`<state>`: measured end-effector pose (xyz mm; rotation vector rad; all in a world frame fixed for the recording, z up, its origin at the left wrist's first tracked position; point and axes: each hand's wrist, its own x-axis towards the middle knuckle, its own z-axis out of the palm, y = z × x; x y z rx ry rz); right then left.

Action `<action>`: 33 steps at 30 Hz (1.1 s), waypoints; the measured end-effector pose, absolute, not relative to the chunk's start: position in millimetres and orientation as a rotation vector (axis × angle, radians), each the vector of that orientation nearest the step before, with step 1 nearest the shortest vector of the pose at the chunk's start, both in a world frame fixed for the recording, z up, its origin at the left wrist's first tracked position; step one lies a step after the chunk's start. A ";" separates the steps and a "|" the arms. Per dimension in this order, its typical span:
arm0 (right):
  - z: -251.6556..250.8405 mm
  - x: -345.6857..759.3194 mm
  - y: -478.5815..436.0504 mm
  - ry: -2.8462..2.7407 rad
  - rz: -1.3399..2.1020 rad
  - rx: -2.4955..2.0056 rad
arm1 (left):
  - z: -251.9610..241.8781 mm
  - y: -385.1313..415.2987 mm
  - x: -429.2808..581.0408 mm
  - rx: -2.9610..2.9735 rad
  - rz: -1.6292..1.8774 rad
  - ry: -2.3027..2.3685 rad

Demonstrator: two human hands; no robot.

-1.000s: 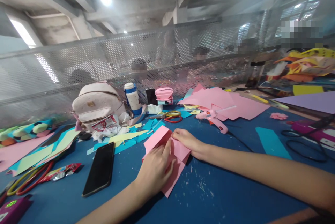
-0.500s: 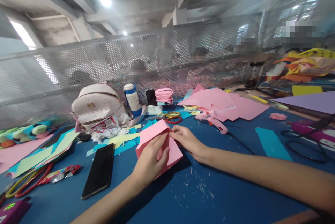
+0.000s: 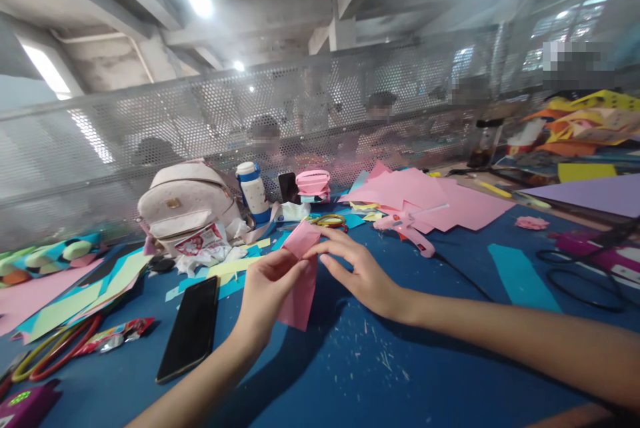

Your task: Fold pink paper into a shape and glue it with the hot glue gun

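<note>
A piece of folded pink paper [image 3: 299, 301] is held up over the blue tabletop, seen nearly edge-on, with a narrow upper face and a panel hanging below. My left hand [image 3: 270, 291] pinches it from the left between thumb and fingers. At its upper right edge is my right hand [image 3: 363, 278], with fingertips on the paper and the thumb a little apart from them. Part of the paper is hidden behind my left fingers. Right of my right hand, a pink hot glue gun [image 3: 407, 231] lies with its nozzle over pink sheets [image 3: 465, 205].
A black phone [image 3: 189, 328] lies left of my left forearm. Behind stand a pale backpack [image 3: 187, 198] and a white-and-blue bottle [image 3: 251, 191]. Scissors [image 3: 330, 220] and paper scraps lie beyond my hands. A blue strip [image 3: 523, 278] and cables are at right. A perforated screen [image 3: 210, 108] closes the back.
The folded pink paper has been turned, from a wide open box-like view to a narrow side view. My left hand has shifted left, and my right fingers have straightened along its edge.
</note>
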<state>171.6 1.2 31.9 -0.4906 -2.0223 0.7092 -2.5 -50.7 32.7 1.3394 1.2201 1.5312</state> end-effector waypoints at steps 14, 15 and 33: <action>47.1 176.8 12.8 -1.968 0.658 -0.337 | 45.2 -60.0 -0.3 1.242 1.477 1.242; 46.9 177.2 13.2 -1.971 0.647 -0.341 | 45.7 -60.1 0.2 1.253 1.474 1.231; 52.0 178.6 11.3 -2.000 0.619 -0.307 | 50.3 -62.6 -6.7 1.493 1.679 1.207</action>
